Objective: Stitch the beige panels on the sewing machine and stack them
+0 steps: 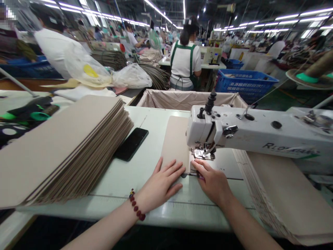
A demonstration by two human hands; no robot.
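One flat beige panel | under presser foot | both hands on edge

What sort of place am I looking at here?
Looks like a sewing factory floor: an industrial sewing machine, a stack of cut beige panels, and a blue plastic crate.

Both forearms are bare: the left forearm comes in at the bottom edge left of centre, the right forearm at the lower right. The left hand and right hand are bare too, with short, plain fingernails. Around the left wrist sits a bracelet, one strand of glossy dark red beads.
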